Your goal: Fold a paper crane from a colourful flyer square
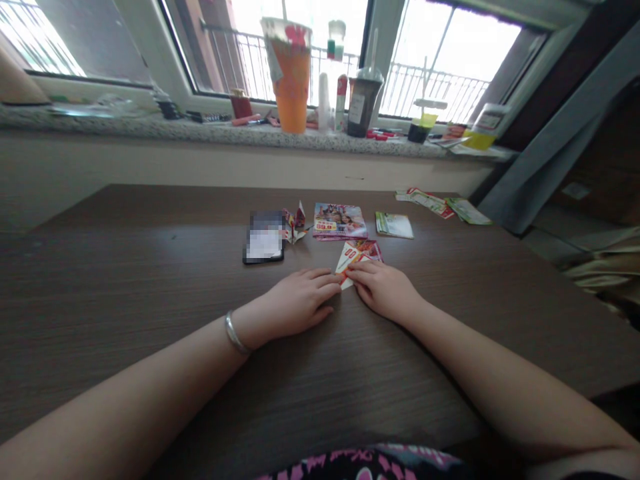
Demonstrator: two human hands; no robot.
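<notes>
Left hand [307,300] spread, right hand [384,288] grip unclear, white-red printed paper [348,257] beneath looks part-folded, multicoloured paper figure [299,220] looks done.

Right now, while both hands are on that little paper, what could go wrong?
The folded paper might crease crookedly if either the left hand or right hand slips. The small folded paper figure stands right by the phone-like device, so a bump could squash it. The tall orange cup could spill if knocked.
</notes>
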